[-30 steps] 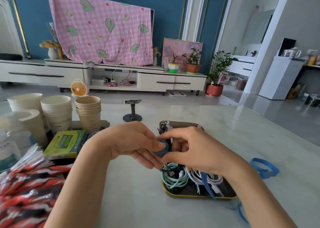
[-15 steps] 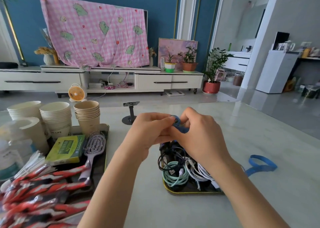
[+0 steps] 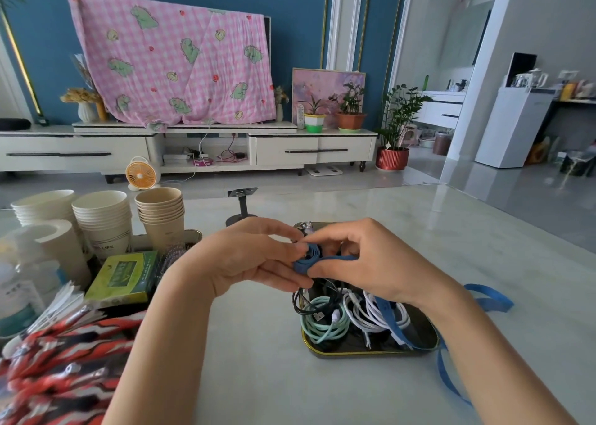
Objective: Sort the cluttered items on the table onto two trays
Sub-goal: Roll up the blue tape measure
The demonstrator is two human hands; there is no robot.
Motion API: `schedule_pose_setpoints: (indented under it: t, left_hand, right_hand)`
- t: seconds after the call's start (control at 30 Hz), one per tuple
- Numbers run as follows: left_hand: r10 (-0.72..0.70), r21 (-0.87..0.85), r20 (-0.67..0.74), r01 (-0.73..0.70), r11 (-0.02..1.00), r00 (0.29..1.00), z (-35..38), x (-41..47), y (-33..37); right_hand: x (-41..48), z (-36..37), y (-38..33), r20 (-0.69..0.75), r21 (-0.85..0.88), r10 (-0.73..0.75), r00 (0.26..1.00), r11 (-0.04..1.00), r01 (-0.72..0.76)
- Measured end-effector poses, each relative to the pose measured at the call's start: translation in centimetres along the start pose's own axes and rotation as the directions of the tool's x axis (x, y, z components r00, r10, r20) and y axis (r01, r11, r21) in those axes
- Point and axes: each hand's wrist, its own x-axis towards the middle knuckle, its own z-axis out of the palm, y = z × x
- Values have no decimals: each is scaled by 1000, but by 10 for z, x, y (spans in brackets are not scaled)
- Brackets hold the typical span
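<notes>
Both hands work one item: the left hand (image 3: pixel 245 257) and right hand (image 3: pixel 377 263) meet fingertip to fingertip, each pinching a blue strap (image 3: pixel 311 257) that is partly wound into a small coil between them. The rest of the strap hangs below the right wrist, crosses the tray, and trails off over the bench (image 3: pixel 258 360) to the outside of the right forearm.

Directly under the hands, a dark gold-rimmed tray (image 3: pixel 371 353) already holds a mint-green cable (image 3: pixel 322 324), white cables (image 3: pixel 371 315) and a black cable (image 3: pixel 303 299). Beyond the left forearm, a second tray (image 3: pixel 193 232) carries paper cups (image 3: pixel 161 218), a green box (image 3: pixel 125 276) and a hairbrush (image 3: pixel 175 253).

Sorting looks mostly done. The strap needs coiling and setting down, and I cannot tell whether the red-striped packets (image 3: pixel 64 353) outside the left elbow sit on a tray.
</notes>
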Motion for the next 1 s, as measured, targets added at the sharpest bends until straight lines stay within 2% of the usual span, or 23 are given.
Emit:
schedule_pose_setpoints:
  t: [0.07,0.13,0.23,0.33,0.43,0.47,0.53,0.63,0.7,0.77,0.9,0.93,1.0]
  left_hand:
    - [-6,14,19,6,1000,1000,-1,-1,-1]
    - [25,-42,12,-24,999,1000,-1,-1,-1]
    - [114,-204,-69,-126,971,991,6,6,0]
    - [163,-341,-107,-191,921,981,23,13,1]
    - [194,-366,-156,-239,899,968,37,17,1]
    - [197,-354,-172,-247,902,965,37,17,0]
    - [182,-316,-168,-228,921,969,32,17,0]
    - [105,-216,-78,-120,969,991,17,11,0]
    - [51,-113,8,-50,992,999,8,6,0]
    - [17,-23,80,-15,1000,997,4,2,0]
    - [-5,101,137,-9,995,991,-1,-2,-1]
    - [6,91,123,-18,996,992,-1,-2,-1]
    - [58,-36,33,-56,998,998,3,3,-2]
  right_hand:
    - [0,0,0,18,6,-2,1000,1000,2]
    - [1,1,0,-31,7,-12,999,1000,12]
    - [3,3,-1,-266,7,6,964,1000,-5]
    - [4,10,-2,-490,-68,-5,871,997,-33]
    - [6,16,-5,-587,-160,-54,808,986,-51]
    - [6,16,-4,-584,-179,-58,810,982,-59]
    - [6,12,-4,-512,-176,-44,858,983,-54]
    - [3,1,-4,-249,-104,-2,969,994,-25]
    - [0,-6,-3,-82,-42,3,997,999,-7]
    - [-2,-7,-4,7,-3,2,1000,1000,-2]
    - [-1,-1,-3,33,-25,5,999,1000,-4]
    - [0,1,-3,-2,-34,12,1000,999,-12]
    - [1,4,-4,-158,-55,32,987,998,-41]
